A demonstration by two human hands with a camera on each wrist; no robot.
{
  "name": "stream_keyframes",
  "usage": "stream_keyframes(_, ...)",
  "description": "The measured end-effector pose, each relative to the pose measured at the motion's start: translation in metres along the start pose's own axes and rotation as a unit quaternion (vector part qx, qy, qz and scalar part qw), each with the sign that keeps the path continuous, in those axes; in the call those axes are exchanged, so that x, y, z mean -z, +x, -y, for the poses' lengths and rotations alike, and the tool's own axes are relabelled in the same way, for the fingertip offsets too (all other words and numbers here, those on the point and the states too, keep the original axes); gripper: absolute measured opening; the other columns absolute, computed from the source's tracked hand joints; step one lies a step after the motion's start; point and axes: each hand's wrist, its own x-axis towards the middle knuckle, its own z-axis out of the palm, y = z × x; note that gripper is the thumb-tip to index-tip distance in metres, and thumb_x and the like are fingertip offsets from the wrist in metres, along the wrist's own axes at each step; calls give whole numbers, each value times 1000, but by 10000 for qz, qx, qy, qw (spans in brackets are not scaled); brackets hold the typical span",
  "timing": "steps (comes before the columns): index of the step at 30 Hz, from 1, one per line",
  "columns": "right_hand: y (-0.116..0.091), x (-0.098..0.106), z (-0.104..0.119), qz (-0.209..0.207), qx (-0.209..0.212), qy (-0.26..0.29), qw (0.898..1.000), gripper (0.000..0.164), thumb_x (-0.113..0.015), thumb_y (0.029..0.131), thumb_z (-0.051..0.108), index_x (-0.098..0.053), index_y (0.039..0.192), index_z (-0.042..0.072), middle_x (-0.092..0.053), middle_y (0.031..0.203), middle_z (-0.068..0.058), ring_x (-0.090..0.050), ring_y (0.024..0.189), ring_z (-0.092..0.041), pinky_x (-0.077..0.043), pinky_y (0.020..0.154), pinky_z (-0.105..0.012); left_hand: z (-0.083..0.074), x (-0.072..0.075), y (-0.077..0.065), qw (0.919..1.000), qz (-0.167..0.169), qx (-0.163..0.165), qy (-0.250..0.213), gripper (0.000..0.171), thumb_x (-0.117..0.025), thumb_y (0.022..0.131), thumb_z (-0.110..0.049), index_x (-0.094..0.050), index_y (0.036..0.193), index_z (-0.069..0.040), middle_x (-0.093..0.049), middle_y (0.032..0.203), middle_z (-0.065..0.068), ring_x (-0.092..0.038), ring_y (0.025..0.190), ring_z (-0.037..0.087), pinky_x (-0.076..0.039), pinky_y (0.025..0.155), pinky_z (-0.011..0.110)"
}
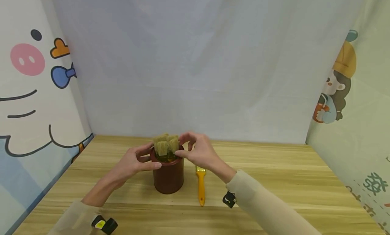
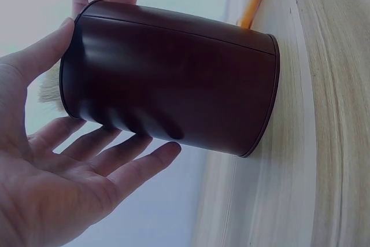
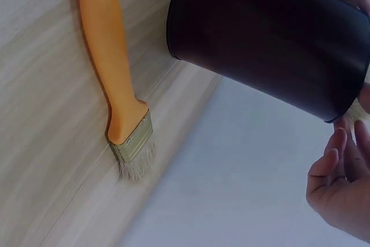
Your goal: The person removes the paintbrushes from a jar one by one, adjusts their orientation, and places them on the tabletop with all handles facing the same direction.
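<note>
A dark brown cylindrical cup [image 1: 168, 179] stands upright on the table, with several paintbrushes [image 1: 162, 148] in it, pale bristles up. Their handles are hidden inside. My left hand [image 1: 135, 162] grips the cup near its rim, the thumb at the near edge and the fingers bent round the far side, as the left wrist view shows. At the right of the rim, my right hand [image 1: 199, 150] has its thumb and bent fingers about the bristles of the rightmost brush. Another paintbrush [image 1: 201, 186], orange-handled, lies right of the cup, its bristles pointing away from me.
The wooden table [image 1: 274, 181] runs back to a pale hanging cloth [image 1: 195, 76]. Printed cartoon cloths stand at the left and right sides. Each sleeve carries a dark wrist device, such as the one below the right forearm [image 1: 229, 199].
</note>
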Motion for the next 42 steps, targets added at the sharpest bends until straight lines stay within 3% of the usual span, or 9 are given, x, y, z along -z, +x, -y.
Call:
stream_keyframes(8,2,-6,5,-29,-150,142,9998,33,-88,88,9,-68,114,8,-74,90,1,-47,58,-14,-37,54,-26,0,-1,1,10000,-9,51,-42,92,-79,96,-22,-24,166,0,-29,166,29,-39,144,53,-54,103,47)
stream_keyframes(15,2,-8,6,52,138,-135,9998,24,-87,89,10,-69,103,9,-69,92,0,-52,64,-29,-38,58,-26,0,-1,1,10000,0,15,-76,91,-80,96,-21,-26,166,-1,-30,166,28,-41,144,52,-56,101,43)
stream_keyframes(20,1,-7,6,149,252,-194,9994,23,-86,89,10,-67,101,10,-71,92,1,-53,65,-28,-39,59,-26,0,-2,2,9999,-9,33,-126,92,-80,95,-20,-25,166,-1,-30,166,28,-40,144,51,-56,100,42)
stream_keyframes(28,3,-3,9,634,387,-48,9972,34,-84,90,4,-63,118,8,-71,85,1,-55,70,-27,-41,62,-27,1,-1,2,9999,-41,30,-107,91,-80,95,-20,-26,166,-1,-32,165,28,-41,144,50,-56,100,41)
stream_keyframes(34,4,1,10,861,399,-90,9954,35,-80,93,2,-64,123,7,-72,94,-1,-55,81,-27,-41,69,-30,2,-1,2,9999,-29,-35,-126,90,-80,95,-19,-27,166,-1,-33,164,28,-41,144,51,-57,99,40)
stream_keyframes(42,3,4,13,959,393,-267,9943,36,-79,94,2,-66,127,9,-75,97,-1,-55,80,-20,-44,70,-31,1,-1,1,9999,1,5,-156,90,-80,96,-19,-26,166,-1,-32,165,28,-41,144,51,-57,99,41)
